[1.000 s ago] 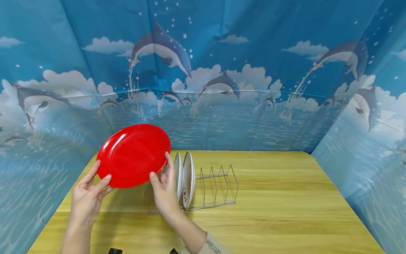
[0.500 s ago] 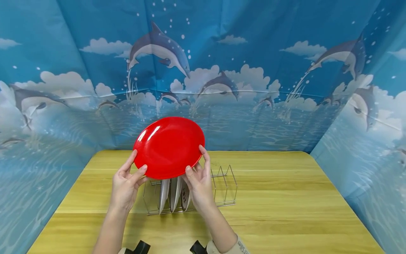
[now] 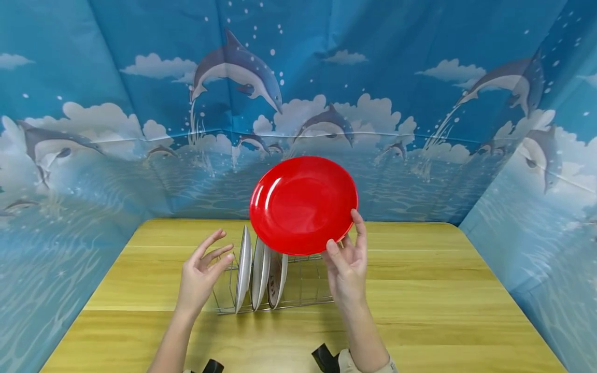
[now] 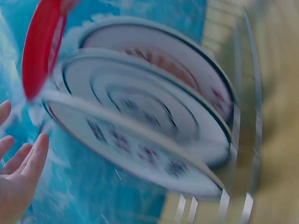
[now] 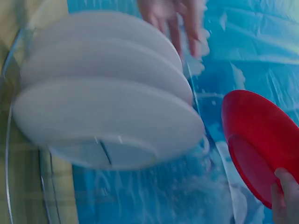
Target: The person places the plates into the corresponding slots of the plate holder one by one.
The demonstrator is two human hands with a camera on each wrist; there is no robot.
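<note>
My right hand [image 3: 347,269] pinches the lower right rim of a red plate [image 3: 303,207], thumb in front and fingers behind. The plate is raised and tilted above the wire plate rack [image 3: 303,304], its glossy face towards the head camera. To the left, my left hand [image 3: 202,274] has its fingers spread and holds nothing, beside the leftmost of three white plates [image 3: 243,269] standing on edge in the rack. Printed characters and dark rims mark these plates [image 4: 145,149] in the left wrist view. From the right wrist, their plain pale undersides [image 5: 107,116] show.
The rack stands on a wood-grain table [image 3: 434,311], its right-hand slots partly behind my right hand. A blue curtain [image 3: 396,67] printed with dolphins hangs behind the table and along both sides. Dark wrist-camera mounts [image 3: 325,357] show at the bottom edge.
The red plate has moved right, from the left side to over the rack. Both hands gripped it before; my left hand has let go and stays at the rack's left.
</note>
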